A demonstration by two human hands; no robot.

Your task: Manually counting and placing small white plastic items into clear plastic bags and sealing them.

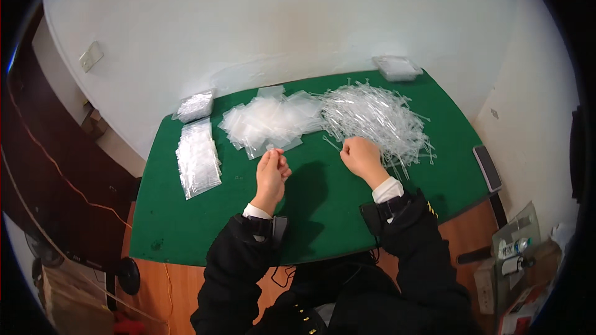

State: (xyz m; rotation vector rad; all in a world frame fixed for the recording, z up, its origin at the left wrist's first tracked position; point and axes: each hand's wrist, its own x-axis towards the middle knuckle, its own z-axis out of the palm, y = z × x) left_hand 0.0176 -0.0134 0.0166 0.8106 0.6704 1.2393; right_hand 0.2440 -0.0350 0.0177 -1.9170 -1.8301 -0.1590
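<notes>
My left hand (271, 178) is closed in a pinch at the near edge of a loose pile of clear, flat plastic bags (273, 118). Whatever sits between its fingertips is too small and see-through to make out. Farther right, my right hand (362, 156) is closed at the near left edge of a heap of thin clear plastic sticks (375, 115) with looped ends. One clear plastic stick (329, 142) pokes out to the left from its fingers; the rest of that stick is hidden by the hand.
A fanned stack of filled clear bags (198, 158) lies on the green table (167, 223) at the left. Behind it sits a packed clear bag (195, 106). Another clear package (398, 67) rests at the back right corner. A phone (487, 168) lies at the right edge.
</notes>
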